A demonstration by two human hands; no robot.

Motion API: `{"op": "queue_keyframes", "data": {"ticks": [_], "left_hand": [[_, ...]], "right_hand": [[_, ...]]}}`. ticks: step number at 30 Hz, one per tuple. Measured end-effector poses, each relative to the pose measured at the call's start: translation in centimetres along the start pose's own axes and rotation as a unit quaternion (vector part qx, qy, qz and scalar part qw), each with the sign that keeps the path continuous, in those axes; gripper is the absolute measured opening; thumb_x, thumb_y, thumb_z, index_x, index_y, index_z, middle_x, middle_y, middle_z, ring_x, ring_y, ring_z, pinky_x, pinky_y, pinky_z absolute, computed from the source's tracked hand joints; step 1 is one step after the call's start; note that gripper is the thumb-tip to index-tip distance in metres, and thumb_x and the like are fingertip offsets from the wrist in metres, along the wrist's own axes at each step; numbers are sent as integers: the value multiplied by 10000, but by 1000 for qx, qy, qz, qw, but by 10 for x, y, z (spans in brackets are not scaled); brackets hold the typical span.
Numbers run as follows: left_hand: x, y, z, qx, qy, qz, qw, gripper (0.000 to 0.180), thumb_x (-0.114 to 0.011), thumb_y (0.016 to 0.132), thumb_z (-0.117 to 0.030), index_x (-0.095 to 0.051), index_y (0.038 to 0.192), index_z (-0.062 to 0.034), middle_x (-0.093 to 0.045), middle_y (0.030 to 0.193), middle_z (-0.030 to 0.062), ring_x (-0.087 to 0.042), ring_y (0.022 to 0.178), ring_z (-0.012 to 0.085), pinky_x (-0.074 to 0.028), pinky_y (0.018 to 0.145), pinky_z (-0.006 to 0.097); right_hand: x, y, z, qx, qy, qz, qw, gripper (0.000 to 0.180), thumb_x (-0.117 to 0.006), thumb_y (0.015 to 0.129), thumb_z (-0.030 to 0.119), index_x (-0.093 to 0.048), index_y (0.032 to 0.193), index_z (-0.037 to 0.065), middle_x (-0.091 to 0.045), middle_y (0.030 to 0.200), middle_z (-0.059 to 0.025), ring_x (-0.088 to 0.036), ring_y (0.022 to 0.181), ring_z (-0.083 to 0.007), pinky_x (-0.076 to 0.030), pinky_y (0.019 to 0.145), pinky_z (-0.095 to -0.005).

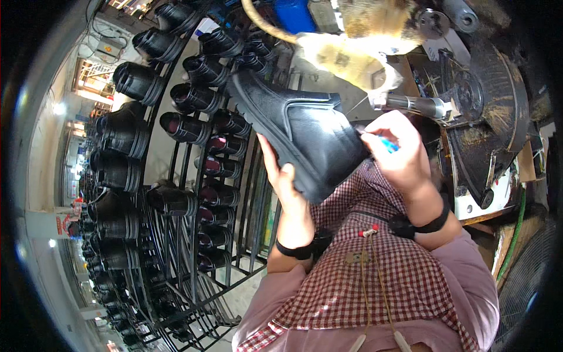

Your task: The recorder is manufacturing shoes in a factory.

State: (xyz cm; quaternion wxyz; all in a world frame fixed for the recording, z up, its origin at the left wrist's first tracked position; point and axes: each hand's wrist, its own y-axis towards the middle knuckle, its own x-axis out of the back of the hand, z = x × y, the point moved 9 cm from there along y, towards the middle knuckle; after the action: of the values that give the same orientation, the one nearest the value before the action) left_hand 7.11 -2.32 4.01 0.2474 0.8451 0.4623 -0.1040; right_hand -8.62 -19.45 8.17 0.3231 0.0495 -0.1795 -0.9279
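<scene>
A black leather ankle boot (pixel 316 135) with a thick ridged sole is tilted in front of my chest. My left hand (pixel 287 188) supports it from below, fingers along the sole and thumb near the heel end. At the boot's right edge, my right hand (pixel 399 146) is closed in a pinch around a small blue-handled tool (pixel 388 144). Most of that tool is hidden by the fingers, so its kind does not show. The pinching fingertips are close against the leather.
Metal racks (pixel 193 246) on the left carry many black shoes (pixel 190 128). To the right stands a machine with a metal shaft (pixel 413 105) and a dark curved guard (pixel 498 88). A yellowish bag-like cover (pixel 340 56) hangs beyond the boot. A fan grille (pixel 531 293) is at lower right.
</scene>
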Motion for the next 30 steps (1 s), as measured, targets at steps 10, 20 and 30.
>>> {"op": "queue_keyframes", "data": {"ticks": [10, 20, 30], "left_hand": [[20, -22, 40, 189, -241, 30, 952, 726, -601, 805, -259, -298, 1430, -46, -433, 1378, 209, -472, 1234, 344, -384, 1056, 459], [251, 55, 1, 56, -566, -165, 806, 617, -635, 799, -330, -445, 1285, 0, -378, 1343, 274, -521, 1082, 366, -519, 831, 447], [275, 63, 38, 31, -582, -336, 740, 592, -608, 882, -242, -357, 1286, 111, -528, 1189, 241, -624, 924, 307, -585, 777, 346]], "right_hand": [[-62, -25, 31, 194, -384, 264, 863, 247, -627, 675, 2, -636, 915, 59, -612, 741, -118, -625, 689, -280, -493, 606, -361], [-99, -31, 34, 206, -269, 235, 911, 301, -711, 751, 53, -636, 1042, 31, -664, 907, -135, -653, 808, -287, -522, 708, -340], [-88, -20, -9, 181, -383, 220, 879, 316, -729, 748, 158, -665, 1051, 91, -681, 893, -72, -667, 760, -210, -499, 634, -287]]}}
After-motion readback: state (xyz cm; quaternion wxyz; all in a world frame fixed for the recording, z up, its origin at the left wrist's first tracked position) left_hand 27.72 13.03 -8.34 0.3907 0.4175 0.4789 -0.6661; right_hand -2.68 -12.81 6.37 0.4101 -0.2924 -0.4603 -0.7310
